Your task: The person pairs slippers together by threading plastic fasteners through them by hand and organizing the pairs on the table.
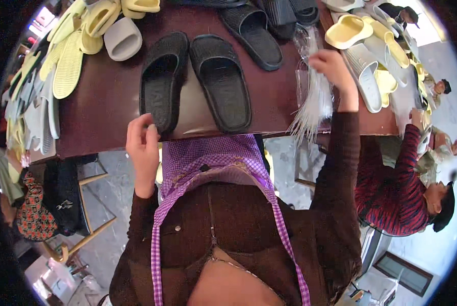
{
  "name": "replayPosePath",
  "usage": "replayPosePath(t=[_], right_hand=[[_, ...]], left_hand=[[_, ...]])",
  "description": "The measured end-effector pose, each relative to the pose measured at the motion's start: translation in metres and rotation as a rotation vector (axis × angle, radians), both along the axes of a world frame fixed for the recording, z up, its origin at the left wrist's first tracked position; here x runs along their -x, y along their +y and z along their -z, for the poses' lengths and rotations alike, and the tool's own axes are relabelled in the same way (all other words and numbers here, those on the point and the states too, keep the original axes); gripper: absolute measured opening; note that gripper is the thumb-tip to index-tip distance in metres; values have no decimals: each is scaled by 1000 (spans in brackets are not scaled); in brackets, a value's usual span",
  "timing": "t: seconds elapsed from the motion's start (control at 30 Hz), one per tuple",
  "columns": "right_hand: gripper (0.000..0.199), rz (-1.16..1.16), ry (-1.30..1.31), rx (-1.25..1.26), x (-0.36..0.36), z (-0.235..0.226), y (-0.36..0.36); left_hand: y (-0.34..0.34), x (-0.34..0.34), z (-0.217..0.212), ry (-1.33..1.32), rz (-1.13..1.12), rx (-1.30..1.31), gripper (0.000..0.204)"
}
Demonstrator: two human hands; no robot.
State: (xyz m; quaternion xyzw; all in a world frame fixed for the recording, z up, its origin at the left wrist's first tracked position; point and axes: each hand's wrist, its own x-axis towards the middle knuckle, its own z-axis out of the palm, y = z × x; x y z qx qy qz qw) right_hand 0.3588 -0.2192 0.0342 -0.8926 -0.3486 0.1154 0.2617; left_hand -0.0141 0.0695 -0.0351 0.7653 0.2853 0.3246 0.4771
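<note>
A pair of black slide sandals lies side by side in front of me, toes pointing away: the left slide [161, 76] and the right slide [221, 84]. By the heel of the left one is my left hand [143, 145], loosely curled with a gap between thumb and fingers, and nothing shows in it. Over a bundle of thin clear plastic ties [314, 97] my right hand [335, 71] reaches in from the right. Its fingertips are pinched together; whether a tie sits between them is too small to see.
More black slides [254, 41] lie at the table's [103, 112] far side. Yellow slides [69, 66] and a grey slide [123, 40] are heaped at the left. Yellow and grey slides [363, 71] crowd the right, where a co-worker in a striped sleeve [406, 153] sits.
</note>
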Motion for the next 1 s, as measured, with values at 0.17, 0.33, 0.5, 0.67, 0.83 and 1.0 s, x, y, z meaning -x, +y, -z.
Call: replayPosePath(t=[0.17, 0.33, 0.5, 0.67, 0.83, 1.0], right_hand=[[19, -7, -307, 7, 27, 37, -9], [14, 87, -472, 11, 58, 42, 3], [6, 20, -256, -371, 102, 15, 10], [9, -184, -64, -623, 138, 19, 26], [9, -362, 41, -462, 164, 20, 37], [8, -361, 85, -472, 173, 23, 37]], left_hand=[[-18, -23, -4, -74, 177, -3, 21], [-38, -32, -11, -69, 314, 13, 21], [-41, -39, -6, -56, 414, 32, 21], [-54, -59, -23, -46, 536, 3, 20], [-74, -98, -36, -292, 664, -300, 22], [-76, -115, -28, -237, 899, -127, 20]])
